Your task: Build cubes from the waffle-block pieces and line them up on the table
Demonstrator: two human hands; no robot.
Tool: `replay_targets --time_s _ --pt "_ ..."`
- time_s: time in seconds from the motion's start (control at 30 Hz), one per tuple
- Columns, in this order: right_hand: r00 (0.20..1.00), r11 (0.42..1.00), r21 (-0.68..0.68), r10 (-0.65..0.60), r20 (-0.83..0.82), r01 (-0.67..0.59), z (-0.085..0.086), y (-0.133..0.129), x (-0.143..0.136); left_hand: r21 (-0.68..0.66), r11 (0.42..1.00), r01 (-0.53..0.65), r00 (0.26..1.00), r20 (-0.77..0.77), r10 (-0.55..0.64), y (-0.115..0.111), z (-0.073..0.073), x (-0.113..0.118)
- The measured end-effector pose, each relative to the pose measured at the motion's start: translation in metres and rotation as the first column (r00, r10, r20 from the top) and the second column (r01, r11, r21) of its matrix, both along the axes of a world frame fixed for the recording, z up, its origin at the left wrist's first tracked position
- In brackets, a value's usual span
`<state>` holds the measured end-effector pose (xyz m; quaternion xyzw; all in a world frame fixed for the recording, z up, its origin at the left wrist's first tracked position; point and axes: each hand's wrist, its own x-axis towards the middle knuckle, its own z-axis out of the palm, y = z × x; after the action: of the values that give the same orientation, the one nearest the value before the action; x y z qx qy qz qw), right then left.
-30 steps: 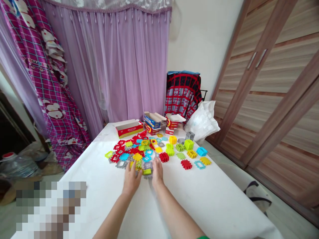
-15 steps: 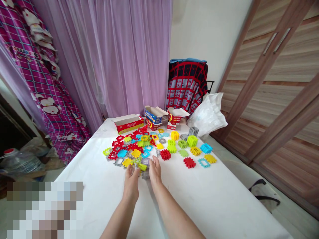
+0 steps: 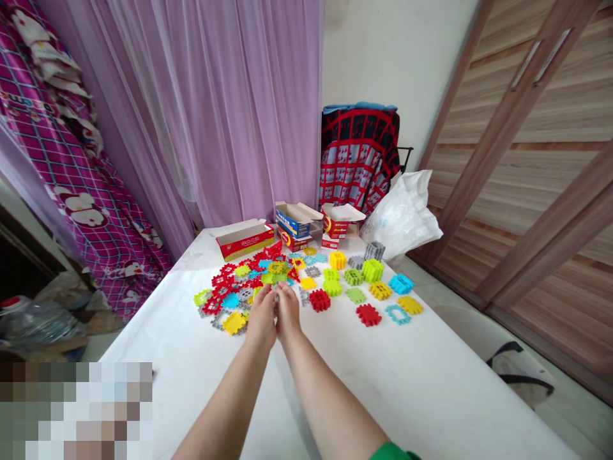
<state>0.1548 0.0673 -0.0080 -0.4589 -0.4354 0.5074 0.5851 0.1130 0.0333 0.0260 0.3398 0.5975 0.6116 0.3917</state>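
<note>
My left hand (image 3: 262, 317) and my right hand (image 3: 288, 311) are side by side at the near edge of a loose pile of notched plastic building pieces. Both are closed, fingers curled inward and nearly touching; whatever is between them is hidden behind the hands. A yellow square piece (image 3: 234, 323) lies just left of my left hand, with a blue piece (image 3: 230, 300) behind it. Red pieces (image 3: 221, 296) make up much of the pile's left side. To the right of my right hand sits a red block of pieces (image 3: 320, 300).
Assembled blocks and single pieces, such as a lime green block (image 3: 372, 270) and a red piece (image 3: 368, 315), stand on the right of the white table (image 3: 364, 383). Behind the pile are a red box (image 3: 245, 240), a blue box (image 3: 292, 220) and a white plastic bag (image 3: 402, 211).
My hands have come together and closed, where before they were apart over a lime green piece and grey pieces. Those pieces are now hidden. The view has shifted slightly.
</note>
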Motion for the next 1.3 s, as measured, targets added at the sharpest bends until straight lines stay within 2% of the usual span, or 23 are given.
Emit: replay_targets --time_s 0.07,0.13,0.2,0.27,0.33,0.4,0.5,0.57,0.7,0.8,0.97,1.07,1.17,1.3 --pt "0.997 0.998 0.043 -0.049 0.063 0.046 0.012 0.018 0.007 0.008 1.000 0.013 0.996 -0.088 -0.012 0.016 0.011 -0.015" --pt "0.992 0.996 0.049 -0.075 0.104 0.070 0.012 0.029 0.023 0.008 1.000 -0.003 0.978 -0.210 0.004 0.018 0.017 -0.038" --pt "0.988 0.997 0.041 -0.076 0.138 0.071 0.002 0.028 0.040 0.002 0.999 -0.052 0.933 -0.358 0.049 0.006 0.015 -0.068" --pt "0.969 0.996 0.076 -0.071 0.237 0.054 -0.014 0.018 0.051 -0.008 0.991 -0.135 0.856 -0.504 0.112 -0.012 0.008 -0.098" --pt "0.874 0.976 0.219 -0.101 0.476 -0.007 -0.027 0.002 0.052 -0.047 0.970 -0.237 0.744 -0.651 0.151 -0.026 -0.002 -0.121" --pt "0.729 0.939 0.329 -0.157 0.666 -0.098 -0.032 -0.013 0.043 -0.096 0.952 -0.290 0.647 -0.753 0.121 -0.031 -0.013 -0.132" --pt "0.541 0.916 0.352 -0.199 0.817 -0.195 -0.028 -0.026 0.027 -0.125 0.961 -0.246 0.562 -0.826 0.037 -0.028 -0.028 -0.123" --pt "0.480 0.918 0.337 -0.204 0.853 -0.209 -0.023 -0.029 0.023 -0.115 0.973 -0.202 0.510 -0.860 0.004 -0.025 -0.038 -0.107" --pt "0.503 0.908 0.359 -0.212 0.838 -0.216 -0.026 -0.028 0.036 -0.077 0.983 -0.168 0.450 -0.893 0.007 -0.031 -0.056 -0.075" --pt "0.539 0.898 0.386 -0.223 0.812 -0.210 -0.033 -0.026 0.050 -0.038 0.989 -0.144 0.436 -0.899 0.029 -0.034 -0.062 -0.066" --pt "0.563 0.896 0.398 -0.229 0.794 -0.197 -0.037 -0.027 0.058 0.088 0.987 -0.137 0.403 -0.905 0.137 -0.034 -0.058 -0.061" --pt "0.584 0.891 0.412 -0.233 0.778 -0.193 -0.035 -0.028 0.058 0.089 0.992 -0.094 0.353 -0.928 0.117 -0.039 -0.055 -0.055" --pt "0.646 0.888 0.431 -0.237 0.725 -0.158 -0.033 -0.028 0.058 0.083 0.995 -0.054 0.310 -0.946 0.096 -0.044 -0.054 -0.053" --pt "0.750 0.915 0.397 -0.215 0.626 -0.069 -0.033 -0.028 0.061 0.121 0.992 -0.015 0.320 -0.940 0.120 -0.043 -0.057 -0.058"
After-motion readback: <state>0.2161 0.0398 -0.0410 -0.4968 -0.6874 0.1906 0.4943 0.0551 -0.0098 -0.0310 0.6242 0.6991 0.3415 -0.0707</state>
